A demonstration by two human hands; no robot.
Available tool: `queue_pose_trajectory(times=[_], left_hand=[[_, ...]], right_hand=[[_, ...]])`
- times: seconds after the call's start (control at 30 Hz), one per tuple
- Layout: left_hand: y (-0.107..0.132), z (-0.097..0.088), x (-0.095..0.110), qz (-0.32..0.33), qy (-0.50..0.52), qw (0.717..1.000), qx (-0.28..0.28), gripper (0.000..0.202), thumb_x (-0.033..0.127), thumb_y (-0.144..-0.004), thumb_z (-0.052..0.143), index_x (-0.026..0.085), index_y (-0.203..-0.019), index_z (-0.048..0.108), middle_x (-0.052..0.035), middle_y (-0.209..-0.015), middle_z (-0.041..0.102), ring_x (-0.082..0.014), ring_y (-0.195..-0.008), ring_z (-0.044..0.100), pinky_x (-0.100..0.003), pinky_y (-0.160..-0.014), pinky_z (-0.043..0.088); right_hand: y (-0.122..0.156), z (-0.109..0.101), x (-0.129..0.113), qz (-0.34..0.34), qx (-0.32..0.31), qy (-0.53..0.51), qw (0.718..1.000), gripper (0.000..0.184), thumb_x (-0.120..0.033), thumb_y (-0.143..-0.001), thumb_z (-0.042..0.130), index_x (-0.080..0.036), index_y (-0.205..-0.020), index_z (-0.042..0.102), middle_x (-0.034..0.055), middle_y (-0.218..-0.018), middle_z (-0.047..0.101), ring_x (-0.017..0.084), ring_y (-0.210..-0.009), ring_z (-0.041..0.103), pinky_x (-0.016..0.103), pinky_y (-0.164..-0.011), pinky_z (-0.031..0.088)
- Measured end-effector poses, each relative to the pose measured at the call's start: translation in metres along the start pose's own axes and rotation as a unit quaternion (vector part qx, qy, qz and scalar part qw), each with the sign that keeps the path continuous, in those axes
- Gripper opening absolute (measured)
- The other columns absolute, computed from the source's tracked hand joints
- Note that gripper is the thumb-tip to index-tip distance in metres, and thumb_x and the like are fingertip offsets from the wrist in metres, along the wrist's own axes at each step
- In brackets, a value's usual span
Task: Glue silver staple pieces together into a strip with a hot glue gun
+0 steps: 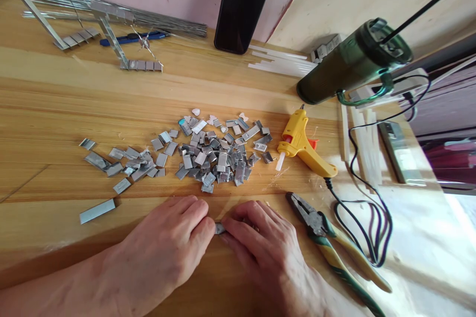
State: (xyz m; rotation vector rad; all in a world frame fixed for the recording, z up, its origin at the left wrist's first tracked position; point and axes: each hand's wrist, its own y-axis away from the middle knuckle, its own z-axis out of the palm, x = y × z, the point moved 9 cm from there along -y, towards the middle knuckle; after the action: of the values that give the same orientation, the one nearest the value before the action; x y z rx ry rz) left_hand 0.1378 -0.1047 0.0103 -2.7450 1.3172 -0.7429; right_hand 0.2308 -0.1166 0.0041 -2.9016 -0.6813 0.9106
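Note:
Both my hands rest on the wooden tabletop point(55, 99) near its front edge, fingertips meeting. My left hand point(169, 245) and my right hand point(260, 245) are both closed in a pinch on one small grey metal piece point(219, 228), which shows only as a sliver between the fingers. Just beyond the hands lies a pile of several small cut metal pieces point(215, 151). A longer flat metal strip point(97, 210) lies to the left of my left hand.
Green-and-yellow handled pliers point(327, 237) lie right of my right hand. A yellow glue gun point(303, 146) with black cord, white glue sticks point(282, 62), a dark green power tool point(353, 59), metal strip assemblies point(107, 34) and a blue pen point(130, 37) lie further back.

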Motion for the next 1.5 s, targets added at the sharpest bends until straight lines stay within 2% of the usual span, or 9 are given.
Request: queue_pose_trajectory(times=[0.67, 0.93, 1.23, 1.5], left_hand=[[0.003, 0.008, -0.001, 0.005, 0.004, 1.000, -0.022, 0.026, -0.003, -0.077, 0.043, 0.017, -0.070, 0.057, -0.0029, -0.068, 0.057, -0.0192, -0.059, 0.053, -0.033, -0.054, 0.047], [0.001, 0.008, -0.003, 0.006, 0.002, 1.000, -0.012, 0.029, -0.006, -0.076, 0.040, 0.017, -0.068, 0.055, -0.0020, -0.067, 0.055, -0.0176, -0.058, 0.052, -0.030, -0.055, 0.043], [0.010, 0.020, -0.006, 0.006, -0.020, 0.998, -0.058, 0.025, -0.005, -0.076, 0.048, 0.019, -0.073, 0.055, -0.0017, -0.074, 0.057, -0.0195, -0.066, 0.056, -0.032, -0.061, 0.045], [0.004, 0.019, -0.010, -0.014, -0.048, 0.996, -0.075, 0.019, -0.002, -0.078, 0.056, 0.017, -0.075, 0.060, -0.0030, -0.076, 0.061, -0.0201, -0.067, 0.062, -0.030, -0.060, 0.047]], right_hand=[[0.002, 0.004, 0.002, 0.003, -0.012, -0.010, 1.000, 0.011, -0.015, -0.092, 0.056, -0.019, -0.086, 0.064, 0.0026, -0.079, 0.062, 0.017, -0.069, 0.055, 0.028, -0.060, 0.045], [0.003, 0.007, 0.002, 0.001, -0.028, -0.001, 1.000, 0.010, -0.016, -0.092, 0.057, -0.019, -0.085, 0.063, 0.0025, -0.080, 0.062, 0.017, -0.070, 0.055, 0.028, -0.061, 0.045], [0.001, 0.007, 0.001, -0.009, -0.015, 0.015, 1.000, 0.008, -0.012, -0.083, 0.067, -0.019, -0.080, 0.064, 0.0019, -0.080, 0.064, 0.017, -0.071, 0.057, 0.027, -0.063, 0.045], [-0.001, 0.010, 0.003, -0.002, -0.018, 0.060, 0.998, 0.005, -0.025, -0.085, 0.070, -0.021, -0.082, 0.070, 0.0017, -0.079, 0.065, 0.017, -0.072, 0.061, 0.027, -0.065, 0.047]])
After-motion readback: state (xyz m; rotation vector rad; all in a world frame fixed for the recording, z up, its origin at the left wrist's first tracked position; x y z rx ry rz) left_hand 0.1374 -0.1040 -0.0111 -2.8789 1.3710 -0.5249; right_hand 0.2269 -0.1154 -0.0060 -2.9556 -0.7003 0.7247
